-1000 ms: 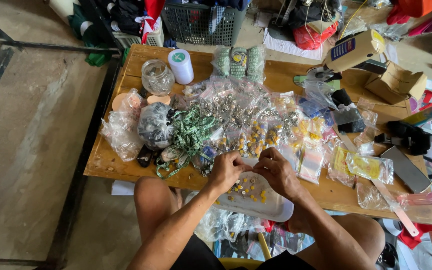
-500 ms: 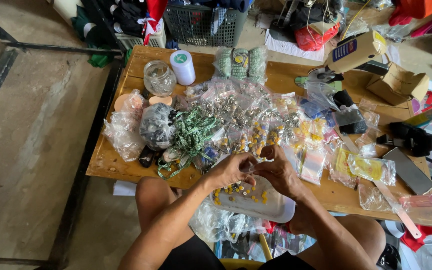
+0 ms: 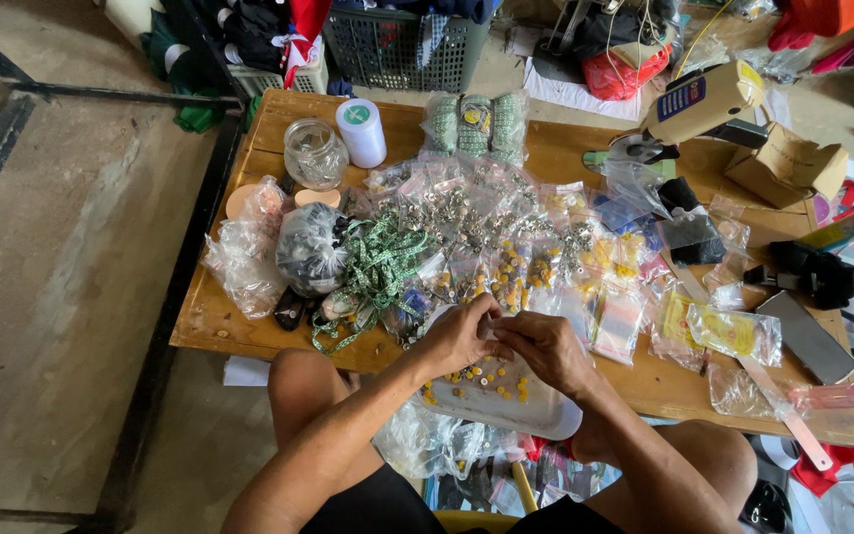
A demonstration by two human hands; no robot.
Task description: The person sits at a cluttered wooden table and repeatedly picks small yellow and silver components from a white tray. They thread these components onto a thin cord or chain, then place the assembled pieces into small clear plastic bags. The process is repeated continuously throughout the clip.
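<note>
Hands meet above a white rectangular plastic tray point(image 3: 536, 410) scattered with small yellow beads point(image 3: 491, 378), at the near edge of a low wooden table point(image 3: 249, 326). The left hand point(image 3: 459, 336) and right hand point(image 3: 544, 346) touch, fingertips pinched together on something too small to make out. Beyond the tray lie clear plastic bags of fittings point(image 3: 476, 222) and a coil of green patterned ribbon point(image 3: 376, 267).

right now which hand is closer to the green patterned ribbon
Left. The left hand sits just right of the green patterned ribbon, near its loose end; the right hand is farther right, beyond the left hand.
</note>
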